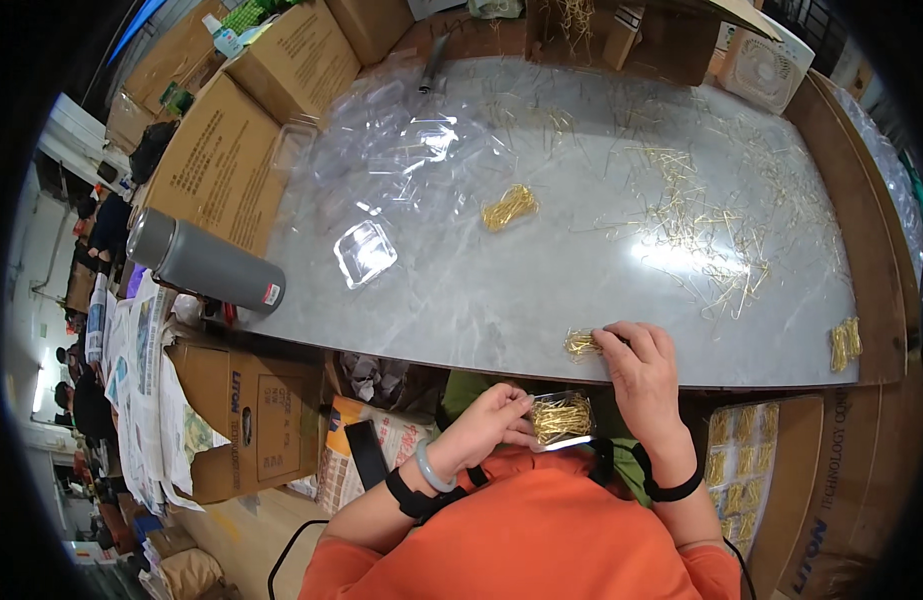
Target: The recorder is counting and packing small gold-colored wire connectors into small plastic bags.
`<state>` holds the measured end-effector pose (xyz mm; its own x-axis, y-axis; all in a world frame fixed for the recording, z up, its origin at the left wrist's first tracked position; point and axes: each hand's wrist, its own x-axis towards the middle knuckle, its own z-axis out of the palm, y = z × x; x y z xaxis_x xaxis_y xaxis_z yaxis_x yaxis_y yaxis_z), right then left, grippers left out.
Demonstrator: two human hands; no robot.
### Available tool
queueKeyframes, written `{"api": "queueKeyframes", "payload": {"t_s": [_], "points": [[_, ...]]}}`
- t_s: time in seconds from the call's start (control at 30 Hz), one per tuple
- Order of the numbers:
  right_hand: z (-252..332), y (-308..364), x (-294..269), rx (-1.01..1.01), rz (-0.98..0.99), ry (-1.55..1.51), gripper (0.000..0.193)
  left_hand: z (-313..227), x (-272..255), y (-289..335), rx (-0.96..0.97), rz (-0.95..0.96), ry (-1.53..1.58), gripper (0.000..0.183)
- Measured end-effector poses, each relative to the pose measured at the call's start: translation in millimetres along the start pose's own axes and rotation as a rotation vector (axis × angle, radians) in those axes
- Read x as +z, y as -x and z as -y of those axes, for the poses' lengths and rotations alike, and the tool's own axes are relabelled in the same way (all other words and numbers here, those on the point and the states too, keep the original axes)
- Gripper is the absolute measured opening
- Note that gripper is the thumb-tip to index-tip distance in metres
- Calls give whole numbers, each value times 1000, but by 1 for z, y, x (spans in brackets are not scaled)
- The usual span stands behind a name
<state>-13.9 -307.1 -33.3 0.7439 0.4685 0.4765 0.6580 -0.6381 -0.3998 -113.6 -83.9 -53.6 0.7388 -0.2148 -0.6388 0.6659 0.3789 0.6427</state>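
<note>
Spreading wide, a grey marble-patterned worktop [541,290]. Lying at its left edge: a grey flask [203,262]. Resting near the middle: a clear plastic box [364,252], a gold pin bundle [509,207]. Scattering toward the right edge: loose gold pins [716,225].

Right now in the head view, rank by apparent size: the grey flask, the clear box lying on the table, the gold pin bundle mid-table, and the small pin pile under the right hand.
1. Grey flask.
2. Clear box.
3. Gold pin bundle.
4. Small pin pile, partly hidden by the right hand, so its rank against the bundle is unsure.
</note>
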Motion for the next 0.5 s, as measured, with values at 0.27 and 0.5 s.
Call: {"api": "queueKeyframes", "payload": {"t_s": [0.27, 0.5], "points": [[11, 14, -7, -93, 52, -65, 35, 3, -2, -20, 75, 76, 145, 34], [28, 55, 0, -141, 100, -145, 33, 6, 1, -19, 110, 87, 68, 29]]}}
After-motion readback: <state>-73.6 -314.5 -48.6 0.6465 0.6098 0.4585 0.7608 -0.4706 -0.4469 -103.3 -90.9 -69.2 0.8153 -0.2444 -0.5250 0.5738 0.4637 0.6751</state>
